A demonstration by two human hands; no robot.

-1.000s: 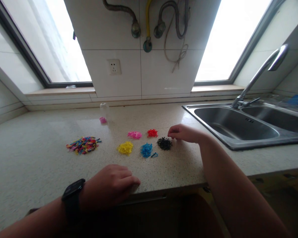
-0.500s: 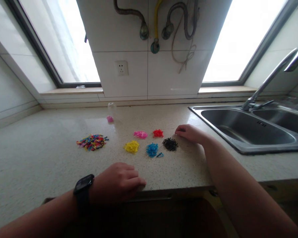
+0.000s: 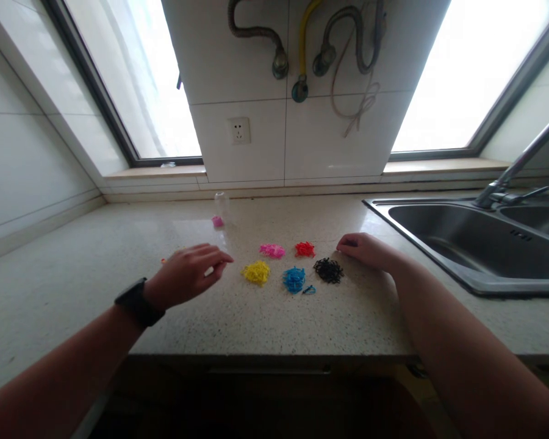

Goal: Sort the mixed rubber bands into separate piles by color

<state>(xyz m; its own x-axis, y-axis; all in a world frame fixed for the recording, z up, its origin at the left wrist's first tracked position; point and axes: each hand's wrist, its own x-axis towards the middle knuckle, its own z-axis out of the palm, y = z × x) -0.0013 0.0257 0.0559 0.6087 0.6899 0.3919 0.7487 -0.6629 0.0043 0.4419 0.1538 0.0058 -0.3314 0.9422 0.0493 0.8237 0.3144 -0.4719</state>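
My left hand (image 3: 187, 275), with a dark watch on the wrist, hovers over the mixed multicoloured pile, hiding nearly all of it. Its fingers are stretched forward, the thumb a little apart, and nothing shows in them. My right hand (image 3: 362, 250) rests on the counter just right of the black pile (image 3: 328, 270), fingers curled together; whatever they may hold is too small to see. Between the hands lie small rubber bands sorted by colour: a yellow pile (image 3: 256, 272), a pink pile (image 3: 272, 250), a red pile (image 3: 305, 249) and a blue pile (image 3: 293, 280). One loose blue band (image 3: 309, 290) lies beside the blue pile.
A clear container (image 3: 221, 206) stands at the back with a pink object (image 3: 217, 221) at its base. The steel sink (image 3: 457, 244) and faucet (image 3: 498, 186) are on the right. The speckled counter (image 3: 256, 329) ends at a front edge above dark cabinets.
My left hand has moved from the counter's front edge up and left, over the mixed pile. My right hand stays beside the black pile. The view has shifted slightly left.
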